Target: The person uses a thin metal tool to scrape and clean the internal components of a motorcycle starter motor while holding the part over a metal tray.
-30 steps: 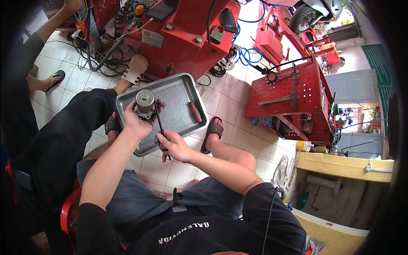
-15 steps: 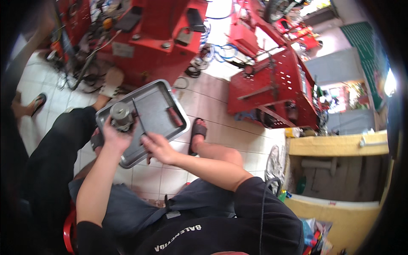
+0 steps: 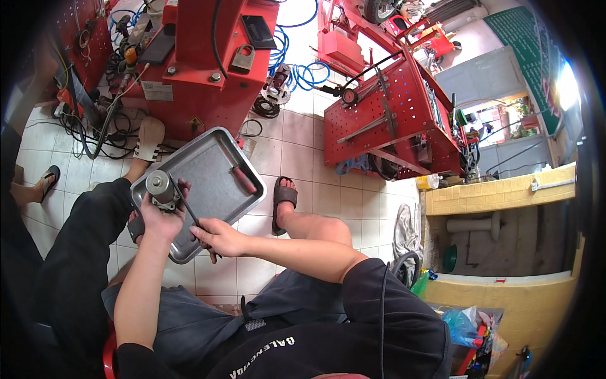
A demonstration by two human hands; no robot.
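In my left hand [image 3: 163, 220], fingers curled from below, rests a silver, round-bodied metal part [image 3: 159, 184] that looks like a small motor, its capped end upward. My right hand [image 3: 219, 237] is closed round a thin, dark, long-shafted tool [image 3: 185, 203], and its grip is mostly hidden in the fist. The shaft slants up and left, its tip beside the motor-like part; whether they touch I cannot tell. Both hands are over the left and near side of a grey metal tray [image 3: 218, 165]. Inside the tray, near its right wall, lies a red-handled tool [image 3: 245, 180].
A red machine [image 3: 208, 104] carrying a padlock [image 3: 243, 59] and dark phone-like slabs stands beyond the tray. To the right is a red perforated cart [image 3: 379, 117]. Blue hoses [image 3: 303, 76] and black cables lie on the tiles. Another person's leg [image 3: 88, 221] is close on the left.
The view has shifted, so the surroundings sit differently. My right hand and its tool have moved slightly nearer to me relative to the tray. Both hands keep their holds.
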